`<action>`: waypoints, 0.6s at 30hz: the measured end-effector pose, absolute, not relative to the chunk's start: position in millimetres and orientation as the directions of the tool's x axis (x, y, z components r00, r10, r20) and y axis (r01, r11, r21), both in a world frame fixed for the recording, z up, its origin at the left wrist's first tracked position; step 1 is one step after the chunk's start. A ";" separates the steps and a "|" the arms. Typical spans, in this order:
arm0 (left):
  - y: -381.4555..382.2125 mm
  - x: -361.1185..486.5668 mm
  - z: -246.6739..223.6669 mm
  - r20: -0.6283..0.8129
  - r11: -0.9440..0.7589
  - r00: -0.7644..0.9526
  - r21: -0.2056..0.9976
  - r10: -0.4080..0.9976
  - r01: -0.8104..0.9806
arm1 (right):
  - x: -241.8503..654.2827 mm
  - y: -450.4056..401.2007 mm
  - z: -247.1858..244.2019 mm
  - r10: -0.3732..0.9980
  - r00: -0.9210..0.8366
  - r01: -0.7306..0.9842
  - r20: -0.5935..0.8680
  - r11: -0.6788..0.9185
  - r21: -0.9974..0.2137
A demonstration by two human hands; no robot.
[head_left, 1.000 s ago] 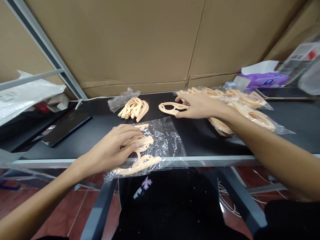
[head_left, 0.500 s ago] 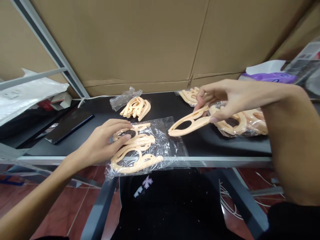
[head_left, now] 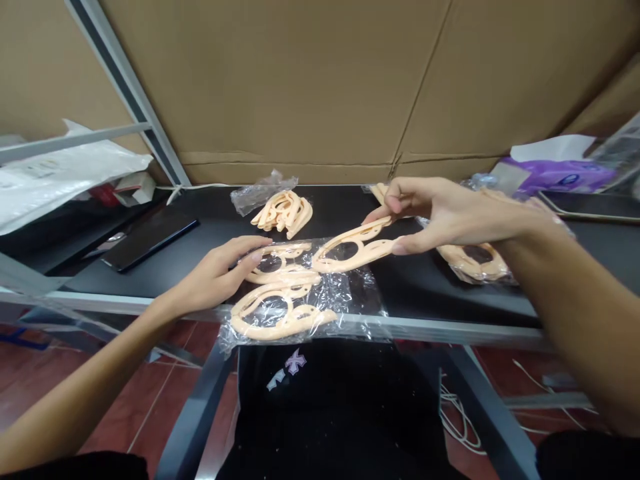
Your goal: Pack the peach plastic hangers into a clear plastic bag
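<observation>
My right hand (head_left: 425, 217) pinches one beige plastic folding hanger (head_left: 350, 261) by its two arm ends, between thumb and fingers. That hanger is folded, and its rounded end reaches over the clear plastic bag (head_left: 350, 303). Inside the bag lie beige hangers (head_left: 285, 323), side by side near the table's front edge. My left hand (head_left: 223, 270) closes its thumb and fingers on the bag's left side, at the upper hanger. Behind the bag sits a small stack of loose beige hangers (head_left: 284, 212).
A crumpled clear wrapper (head_left: 263, 192) lies behind the loose stack. More bagged hangers (head_left: 475, 263) are partly behind my right forearm. A dark phone-like slab (head_left: 153, 245) lies at left, and a purple tissue pack (head_left: 563, 177) at back right. Cardboard (head_left: 300, 87) walls the table's rear.
My right hand has carried the hanger left, from beside the bag to over it. My left hand stays on the bag. The view has shifted slightly.
</observation>
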State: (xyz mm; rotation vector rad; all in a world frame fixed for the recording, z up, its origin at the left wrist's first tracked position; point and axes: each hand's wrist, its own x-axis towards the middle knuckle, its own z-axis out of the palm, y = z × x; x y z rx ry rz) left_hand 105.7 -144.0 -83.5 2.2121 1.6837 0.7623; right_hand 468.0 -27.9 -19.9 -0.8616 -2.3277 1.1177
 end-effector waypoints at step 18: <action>-144.0 106.2 -84.6 0.194 -0.268 0.195 0.497 0.962 0.825 | 435.9 -65.7 -65.3 0.693 -0.672 0.290 0.260 0.569 -0.769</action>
